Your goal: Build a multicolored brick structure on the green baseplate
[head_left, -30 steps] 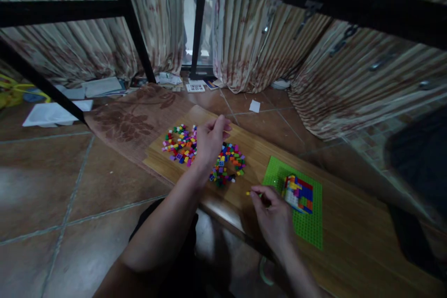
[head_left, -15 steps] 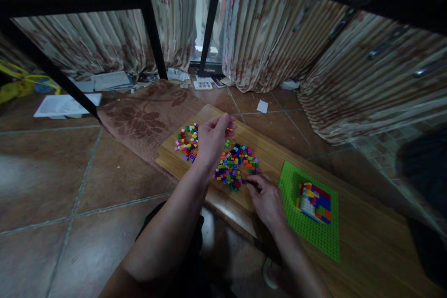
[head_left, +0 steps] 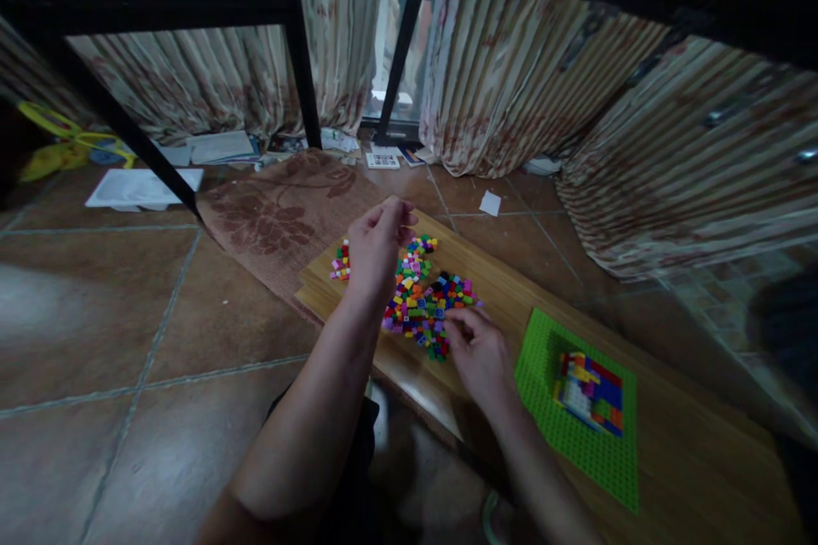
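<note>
Small colourful building bricks (head_left: 415, 298) lie in a loose heap on a wooden board. Above the heap's far left part is my left hand (head_left: 377, 247), its fingers curled together. Whatever they may hold is hidden, and the hand and forearm cover some bricks. My right hand (head_left: 478, 349) is at the heap's right edge, thumb and forefinger pinched close among the bricks; a piece between them cannot be made out. To the right lies a green studded baseplate (head_left: 537, 383) bearing a low block of built-up bricks (head_left: 591, 392) in red, blue, white, yellow and orange.
The wooden board (head_left: 677, 434) runs from centre to lower right, over a brown patterned cloth (head_left: 268, 213). Black metal bars (head_left: 297, 43) cross the view in front of striped curtains (head_left: 498, 60). A white tray (head_left: 137, 189) and papers (head_left: 221, 147) lie on the tiled floor.
My right hand has moved left and farther in over the heap. The left hand has shifted left, uncovering more bricks on its right. The whole view has swung slightly.
</note>
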Tool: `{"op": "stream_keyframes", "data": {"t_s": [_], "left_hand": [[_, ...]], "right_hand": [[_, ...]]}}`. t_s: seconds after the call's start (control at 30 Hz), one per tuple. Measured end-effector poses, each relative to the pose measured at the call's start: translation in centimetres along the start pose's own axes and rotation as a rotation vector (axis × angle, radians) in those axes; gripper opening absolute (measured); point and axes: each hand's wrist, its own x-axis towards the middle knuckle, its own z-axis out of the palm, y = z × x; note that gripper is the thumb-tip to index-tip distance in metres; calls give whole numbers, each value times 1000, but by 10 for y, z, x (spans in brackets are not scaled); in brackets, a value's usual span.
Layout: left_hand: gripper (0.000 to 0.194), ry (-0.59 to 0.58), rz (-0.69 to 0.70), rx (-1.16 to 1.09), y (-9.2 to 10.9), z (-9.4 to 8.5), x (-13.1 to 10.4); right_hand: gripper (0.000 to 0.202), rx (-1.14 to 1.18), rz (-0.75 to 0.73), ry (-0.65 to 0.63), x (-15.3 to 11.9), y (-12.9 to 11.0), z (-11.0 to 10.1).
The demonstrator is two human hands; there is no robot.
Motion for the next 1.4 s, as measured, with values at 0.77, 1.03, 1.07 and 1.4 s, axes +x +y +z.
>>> {"op": "stream_keyframes", "data": {"t_s": [0.77,1.03,1.07,1.4], "left_hand": [[22,-131,-39,192,0,-4,-3],[28,-979,1,765,-26,20,-58],[27,-1024,-21,766,-30,24,-67],[32,-1141,-125,705,-76,53,-117]], "right_hand": [[11,-94,-27,-11,8,-7,8],[18,61,142,254,-34,1,-42],[18,42,141,275,-39,3,-46],[15,342,306,439,-93,35,-68]]}}
